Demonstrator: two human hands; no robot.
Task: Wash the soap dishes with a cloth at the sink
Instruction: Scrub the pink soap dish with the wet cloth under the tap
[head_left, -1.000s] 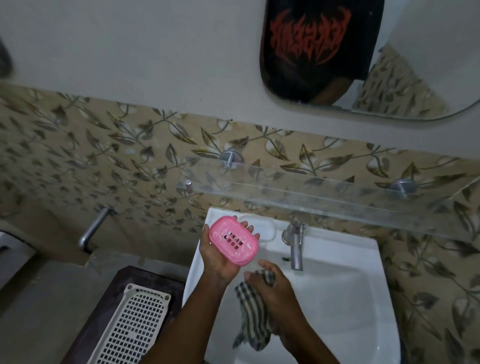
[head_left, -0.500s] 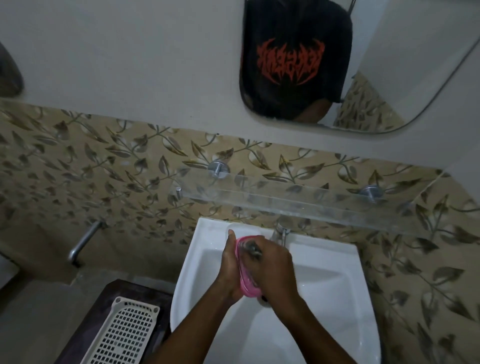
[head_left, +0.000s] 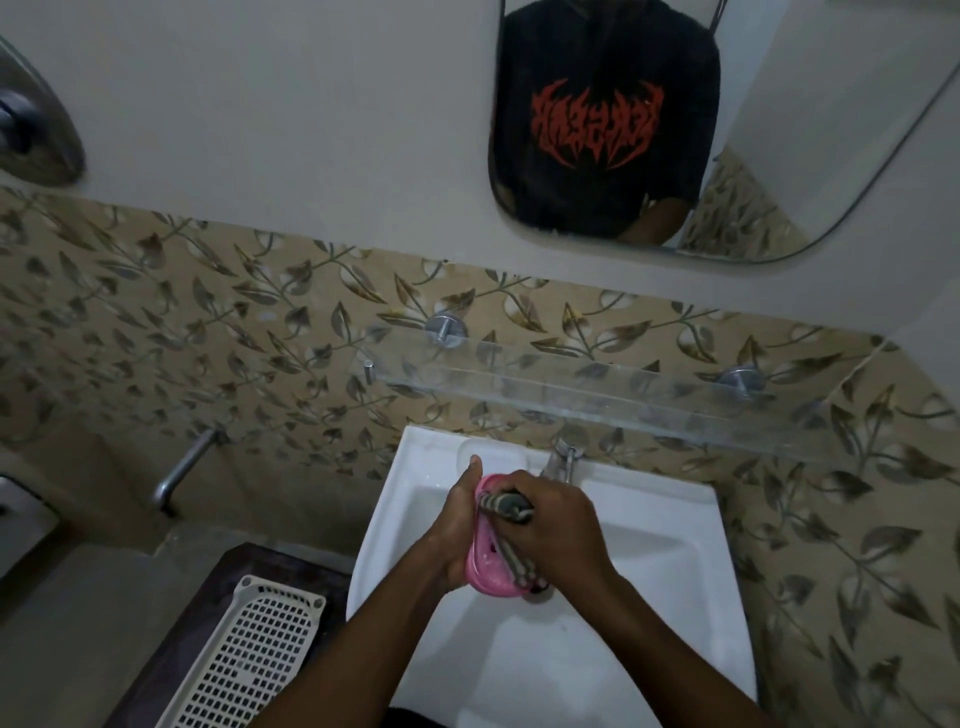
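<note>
A pink soap dish (head_left: 491, 574) is held on edge over the white sink (head_left: 670, 561), cupped from the left by my left hand (head_left: 457, 530). My right hand (head_left: 558, 535) presses a checked cloth (head_left: 506, 506) against the dish's inner face; the cloth is bunched in its fingers and mostly hidden under the hand. Both hands sit just in front of the metal tap (head_left: 561, 462). Much of the dish is covered by the two hands.
A clear glass shelf (head_left: 623, 387) juts out above the sink's back edge. A white perforated basket (head_left: 249, 654) lies on a dark stand at lower left. A wall spout (head_left: 182, 467) sticks out left of the sink. A mirror (head_left: 779, 130) hangs above.
The left hand brought the pink dish down from beside the tap into the basin. The right hand lifted the hanging cloth and pressed it into the dish.
</note>
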